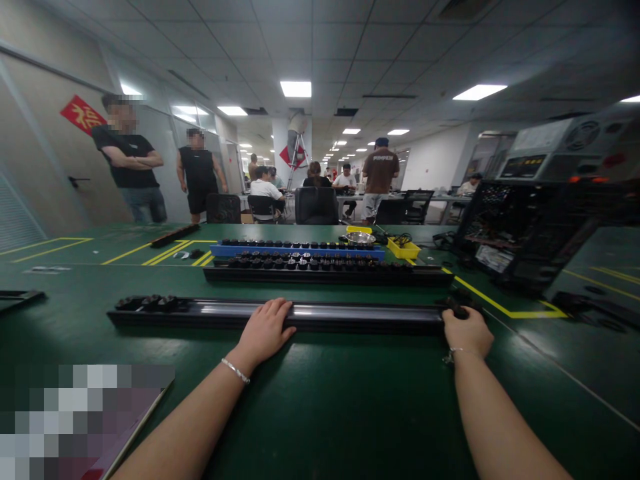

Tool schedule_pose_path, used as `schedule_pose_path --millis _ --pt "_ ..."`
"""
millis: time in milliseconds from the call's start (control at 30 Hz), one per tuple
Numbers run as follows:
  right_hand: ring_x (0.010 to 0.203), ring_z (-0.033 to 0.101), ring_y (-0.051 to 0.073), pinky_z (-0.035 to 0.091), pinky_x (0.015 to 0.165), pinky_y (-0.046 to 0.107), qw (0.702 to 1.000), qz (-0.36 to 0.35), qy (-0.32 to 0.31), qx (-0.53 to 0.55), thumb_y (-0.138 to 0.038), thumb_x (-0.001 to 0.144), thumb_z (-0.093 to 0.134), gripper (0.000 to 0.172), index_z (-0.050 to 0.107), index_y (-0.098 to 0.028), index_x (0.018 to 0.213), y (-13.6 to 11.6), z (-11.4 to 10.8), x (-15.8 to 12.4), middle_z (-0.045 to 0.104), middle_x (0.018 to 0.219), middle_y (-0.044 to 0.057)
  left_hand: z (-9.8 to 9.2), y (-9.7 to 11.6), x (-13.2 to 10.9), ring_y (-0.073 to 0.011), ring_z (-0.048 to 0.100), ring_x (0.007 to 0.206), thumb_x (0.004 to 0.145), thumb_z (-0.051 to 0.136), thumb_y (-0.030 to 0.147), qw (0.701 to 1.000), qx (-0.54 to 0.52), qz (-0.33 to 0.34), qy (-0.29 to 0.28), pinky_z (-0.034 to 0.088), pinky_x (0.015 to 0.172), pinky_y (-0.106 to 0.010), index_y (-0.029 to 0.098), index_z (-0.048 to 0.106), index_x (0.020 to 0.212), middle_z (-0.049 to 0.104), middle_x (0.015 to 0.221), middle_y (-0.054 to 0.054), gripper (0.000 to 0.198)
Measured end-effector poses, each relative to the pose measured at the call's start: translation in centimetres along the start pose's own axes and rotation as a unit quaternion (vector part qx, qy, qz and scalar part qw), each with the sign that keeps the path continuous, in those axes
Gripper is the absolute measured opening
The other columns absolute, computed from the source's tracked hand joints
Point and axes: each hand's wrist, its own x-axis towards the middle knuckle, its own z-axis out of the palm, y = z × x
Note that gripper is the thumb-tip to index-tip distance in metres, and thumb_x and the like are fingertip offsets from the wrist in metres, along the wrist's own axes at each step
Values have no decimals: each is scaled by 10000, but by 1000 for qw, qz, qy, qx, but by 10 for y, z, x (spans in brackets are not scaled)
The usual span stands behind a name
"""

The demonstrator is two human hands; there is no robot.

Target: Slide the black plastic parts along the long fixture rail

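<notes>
A long black rail (350, 315) with a shiny groove lies across the green table in front of me. My left hand (265, 330) rests on its middle, fingers stretched flat over the rail. At the rail's right end my right hand (467, 330) is curled around the end, near a small black knob (457, 311). A few black knobs (150, 302) sit in the rail's left end.
Behind lie another black rail (325, 272) and a blue rail (295, 250), both lined with several knobs. A yellow tray (404, 249) and a metal bowl (360, 237) stand beyond. An open computer case (520, 233) is at right. People stand and sit farther back.
</notes>
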Motion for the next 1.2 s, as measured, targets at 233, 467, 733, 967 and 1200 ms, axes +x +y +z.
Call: schedule_pose_path --millis 233,467,733,967,1200 --pt "902 564 287 446 812 401 1000 3 -8 7 -423 700 502 493 581 -159 1109 3 0 4 620 991 128 -3 1 0 -238 418 1187 815 494 420 1000 -3 -2 -6 322 997 -380 206 436 1270 476 1288 -88 506" --pt "924 562 287 418 851 388 999 -27 -17 12 -421 669 526 473 597 -162 1059 11 4 16 622 1002 118 -3 1 0 -240 421 1181 812 502 413 1000 -1 -3 -7 321 998 -383 209 431 1271 469 1295 -89 508" --pt "963 556 280 414 853 339 999 48 -2 2 -431 689 532 491 573 -143 1083 11 1 22 608 1052 153 -3 1 1 -243 415 1193 812 498 421 1000 -7 -9 -9 316 1004 -389 215 431 1270 467 1299 -87 507" --pt "978 562 291 413 866 337 997 59 31 31 -417 670 563 479 595 -144 1062 13 6 25 618 1060 158 -3 0 0 -236 421 1183 817 492 406 1000 -8 -5 -7 320 1001 -384 209 433 1265 470 1294 -83 493" --pt "978 565 320 435 775 373 996 93 3 -9 -386 643 570 475 605 -179 1069 36 4 50 620 1051 169 -2 -4 1 -242 439 1163 811 502 424 1000 -2 7 0 347 984 -392 203 583 1022 492 1259 -77 316"
